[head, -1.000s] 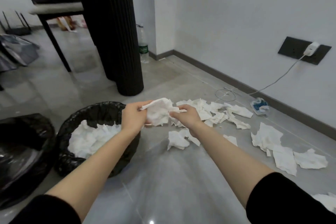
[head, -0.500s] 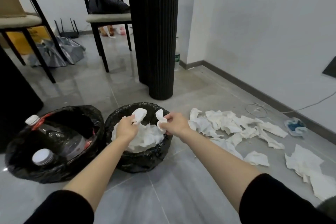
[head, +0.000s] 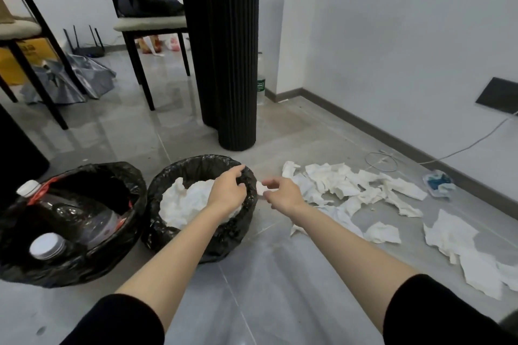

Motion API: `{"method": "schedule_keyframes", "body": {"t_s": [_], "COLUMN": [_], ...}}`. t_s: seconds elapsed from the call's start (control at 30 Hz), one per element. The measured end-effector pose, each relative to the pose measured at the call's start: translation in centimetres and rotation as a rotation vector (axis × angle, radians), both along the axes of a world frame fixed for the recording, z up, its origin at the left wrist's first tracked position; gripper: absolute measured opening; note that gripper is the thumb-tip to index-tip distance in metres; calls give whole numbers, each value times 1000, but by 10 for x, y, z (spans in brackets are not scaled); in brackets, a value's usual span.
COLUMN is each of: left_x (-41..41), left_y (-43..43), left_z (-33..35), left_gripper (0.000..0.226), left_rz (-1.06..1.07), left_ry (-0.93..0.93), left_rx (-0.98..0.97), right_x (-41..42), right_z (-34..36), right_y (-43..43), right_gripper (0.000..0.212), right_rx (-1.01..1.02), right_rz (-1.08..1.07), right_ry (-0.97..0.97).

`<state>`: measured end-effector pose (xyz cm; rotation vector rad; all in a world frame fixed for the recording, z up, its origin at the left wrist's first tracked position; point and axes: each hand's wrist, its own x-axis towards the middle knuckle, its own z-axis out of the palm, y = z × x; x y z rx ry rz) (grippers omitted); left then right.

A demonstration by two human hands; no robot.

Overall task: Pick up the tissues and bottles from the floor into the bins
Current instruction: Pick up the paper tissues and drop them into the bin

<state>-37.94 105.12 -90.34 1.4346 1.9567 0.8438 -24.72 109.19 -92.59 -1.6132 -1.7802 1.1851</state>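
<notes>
1. The left hand (head: 228,190) hovers over the right side of the tissue bin (head: 196,165). Its fingers are loose and spread and grip nothing, and the index finger reaches toward the liner's rim. I judge it has just let go of its load there.
2. The right hand (head: 283,194) sits just outside that rim with its fingers half curled. A small white scrap (head: 260,188) shows at its fingertips. I cannot tell whether the hand pinches it or whether it lies on the floor (head: 280,288) behind.
3. The tissue bin stands just beside the litter, likely to keep each trip short. Its black liner already holds a crumpled white heap (head: 182,204).
4. The bottle bin (head: 84,269) touches it on the left. It holds clear plastic bottles (head: 70,216) with white caps, so the two kinds of waste are kept apart.
5. The loose tissues (head: 336,182) are thin, torn and wrinkled. They overlap in a band running from the tissue bin toward the wall's skirting.
6. Flatter sheets (head: 448,238) lie farther along the floor's right edge. Much remains to collect.
7. One bottle (head: 260,87) stands upright at the wall corner behind the black pillar (head: 224,64), still out of any bin.
8. A blue-and-white packet (head: 438,182) lies near the skirting.
</notes>
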Motion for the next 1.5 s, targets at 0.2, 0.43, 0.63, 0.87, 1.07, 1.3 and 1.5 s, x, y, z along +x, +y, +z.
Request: {"method": "schedule_keyframes", "body": {"t_s": [0.2,0.43,0.63,0.87,1.07,1.3,1.5], "left_x": [58,127,210,314,374,406,418], "left_y": [11,23,31,36,36,44,48], "left_z": [6,-19,-38,-63,-90,-123,-146], "left_gripper": [53,51,49,44,45,44,43], "left_rz": [-71,-217,-359,-593,-730,-883,-913], "left_ry": [-1,-18,-92,-98,-82,-46,-68], "left_rx": [11,-35,-58,-106,-147,-192,-199], "right_x": [60,150,244,351,429,482,496], "right_z": [-3,-7,-19,-45,-91,-151,-196], "right_y": [-6,-18,-33,-63,-79,-95,-95], "right_gripper": [34,38,37,40,40,43,44], "right_rx": [-4,-25,-67,-128,-247,-351,-415], "right_rz": [-105,-254,-473,-718,-1048,-1148,-985], "right_ry": [-31,-61,-81,-124,-12,-210,-388]}}
